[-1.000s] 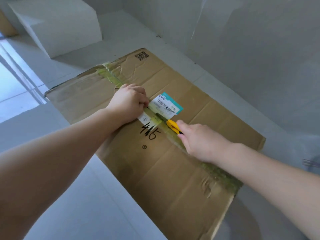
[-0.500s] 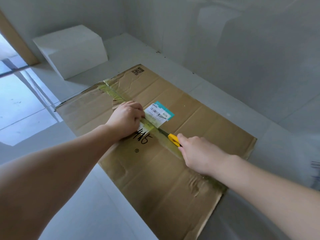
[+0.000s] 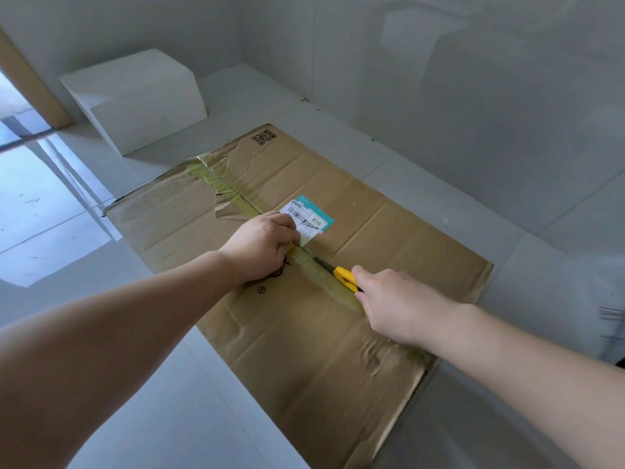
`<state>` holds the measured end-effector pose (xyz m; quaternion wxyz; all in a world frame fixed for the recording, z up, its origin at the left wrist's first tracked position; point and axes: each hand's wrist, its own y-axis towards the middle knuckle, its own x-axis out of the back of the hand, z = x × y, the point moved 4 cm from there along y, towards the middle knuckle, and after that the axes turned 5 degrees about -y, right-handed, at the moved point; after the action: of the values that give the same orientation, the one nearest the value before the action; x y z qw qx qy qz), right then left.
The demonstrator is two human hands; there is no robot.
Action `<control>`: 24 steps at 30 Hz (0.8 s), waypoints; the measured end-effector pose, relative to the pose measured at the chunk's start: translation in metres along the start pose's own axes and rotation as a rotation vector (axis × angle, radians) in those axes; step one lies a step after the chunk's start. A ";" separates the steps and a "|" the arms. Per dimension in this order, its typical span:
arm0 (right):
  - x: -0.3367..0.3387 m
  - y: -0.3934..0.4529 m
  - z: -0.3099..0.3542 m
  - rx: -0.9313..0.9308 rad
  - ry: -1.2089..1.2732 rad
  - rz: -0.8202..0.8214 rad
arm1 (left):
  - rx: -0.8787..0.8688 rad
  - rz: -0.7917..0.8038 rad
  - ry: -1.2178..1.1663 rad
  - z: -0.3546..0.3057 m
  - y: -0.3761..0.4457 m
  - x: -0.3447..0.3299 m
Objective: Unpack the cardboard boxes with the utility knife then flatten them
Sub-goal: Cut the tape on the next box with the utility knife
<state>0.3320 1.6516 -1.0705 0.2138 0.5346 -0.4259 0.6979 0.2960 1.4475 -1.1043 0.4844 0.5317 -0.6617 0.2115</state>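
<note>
Brown cardboard fills the middle of our view: the box (image 3: 304, 333) lies on the pale tiled floor (image 3: 152, 401), its top face up, with a strip of yellowish tape (image 3: 236, 194) running along the centre seam. We hold the yellow knife (image 3: 345, 277) in our right hand (image 3: 399, 306), fingers curled tight around the handle, its blade laid along the tape and pointing toward our left hand (image 3: 260, 245). That left hand presses down on the box with curled fingers, right at the seam (whether it pinches the tape or only leans on the cardboard, we cannot tell). Just beyond its knuckles sits a white and teal shipping label (image 3: 311, 220), and a printed square code (image 3: 263, 138) marks the far corner. Farther off, near the wall (image 3: 473, 96), a white box (image 3: 135, 99) stands on the floor, well apart from the cardboard one.
</note>
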 end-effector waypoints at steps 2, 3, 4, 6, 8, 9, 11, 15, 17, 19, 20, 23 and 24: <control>-0.002 -0.009 -0.004 0.006 -0.012 0.004 | -0.003 -0.007 -0.004 -0.001 -0.001 -0.001; -0.003 -0.011 -0.005 0.011 -0.018 0.005 | -0.003 -0.012 -0.004 -0.001 -0.002 -0.001; -0.004 -0.013 -0.006 0.016 -0.023 0.004 | 0.003 -0.017 0.000 -0.001 -0.003 -0.001; -0.006 -0.015 -0.008 0.020 -0.030 0.006 | 0.028 -0.007 0.012 0.000 -0.004 -0.002; -0.008 -0.019 -0.012 0.021 -0.023 0.010 | 0.037 0.023 0.029 -0.001 -0.002 -0.002; -0.008 -0.022 -0.014 0.019 -0.015 0.016 | 0.037 0.030 0.031 -0.002 -0.001 -0.002; -0.011 -0.027 -0.017 0.014 0.004 0.031 | 0.039 0.018 0.031 -0.003 -0.001 -0.002; -0.017 -0.039 -0.025 0.009 0.000 0.035 | 0.033 0.011 0.036 -0.003 -0.003 -0.001; -0.019 -0.047 -0.030 0.000 -0.005 0.046 | 0.037 0.020 0.044 -0.004 -0.002 -0.001; -0.021 -0.054 -0.034 -0.004 -0.012 0.051 | 0.045 0.022 0.052 -0.005 -0.001 -0.001; -0.022 -0.057 -0.035 -0.002 -0.020 0.048 | 0.046 0.020 0.056 -0.005 0.000 -0.001; -0.024 -0.060 -0.036 0.005 -0.038 0.034 | 0.024 -0.014 0.039 -0.012 -0.001 -0.001; -0.025 -0.060 -0.036 0.006 -0.038 0.029 | -0.002 -0.012 0.019 -0.019 -0.001 -0.004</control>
<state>0.3655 1.7182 -1.0738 0.1936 0.5422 -0.4355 0.6920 0.3048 1.4641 -1.0999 0.4926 0.5330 -0.6542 0.2128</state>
